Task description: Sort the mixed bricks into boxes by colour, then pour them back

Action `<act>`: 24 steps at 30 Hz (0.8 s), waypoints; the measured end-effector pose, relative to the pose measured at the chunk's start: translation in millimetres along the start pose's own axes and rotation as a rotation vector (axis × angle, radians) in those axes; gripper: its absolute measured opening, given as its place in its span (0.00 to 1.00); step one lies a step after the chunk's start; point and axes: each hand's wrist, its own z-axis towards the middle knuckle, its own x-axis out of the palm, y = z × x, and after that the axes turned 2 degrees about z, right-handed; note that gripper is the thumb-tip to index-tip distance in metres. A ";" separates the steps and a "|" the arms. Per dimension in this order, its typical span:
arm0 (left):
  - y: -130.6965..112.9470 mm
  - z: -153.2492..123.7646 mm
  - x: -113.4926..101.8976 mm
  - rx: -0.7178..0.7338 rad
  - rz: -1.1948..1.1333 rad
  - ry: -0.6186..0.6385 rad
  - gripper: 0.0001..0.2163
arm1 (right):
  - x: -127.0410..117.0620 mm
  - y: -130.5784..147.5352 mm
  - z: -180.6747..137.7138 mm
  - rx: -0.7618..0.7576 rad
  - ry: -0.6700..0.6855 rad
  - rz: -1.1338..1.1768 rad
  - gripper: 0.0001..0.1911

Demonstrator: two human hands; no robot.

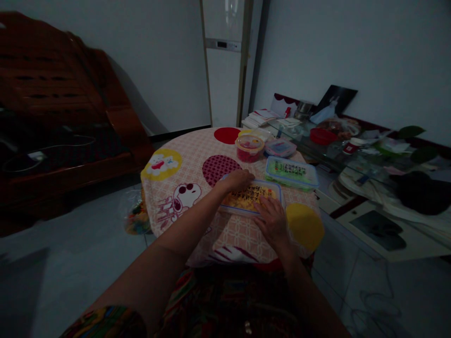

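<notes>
A clear rectangular box with a blue-rimmed lid and yellow contents lies on the small table in front of me. My left hand rests on the box's far left corner, fingers curled down over the lid. My right hand lies flat on the near right corner, fingers stretched onto the lid. Both hands press on the lid. Behind it stands a second lidded box with green contents, a round tub with red contents and a small flat lidded box.
The table wears a checked cloth with cartoon dog prints and coloured dots. A glass side table crowded with papers, a red bowl and cups stands to the right. A dark wooden bench is on the left, a tall white appliance behind.
</notes>
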 end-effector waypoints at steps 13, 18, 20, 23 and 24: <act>-8.2 -3.6 9.2 -0.033 -0.036 -0.036 0.20 | 3.1 3.2 2.6 -0.001 0.012 -0.057 0.21; -14.8 0.7 12.0 -0.061 -0.018 -0.052 0.20 | 7.4 -1.4 3.6 -0.032 0.003 -0.100 0.22; -17.3 0.7 11.9 -0.081 -0.013 -0.053 0.20 | 9.3 -1.8 3.3 -0.039 -0.004 -0.111 0.21; -19.8 0.5 10.5 -0.114 -0.011 -0.043 0.20 | 10.6 -1.3 2.6 -0.039 -0.016 -0.113 0.19; -20.3 0.7 10.0 -0.124 -0.011 -0.039 0.20 | 10.5 -1.2 2.3 -0.037 -0.017 -0.111 0.19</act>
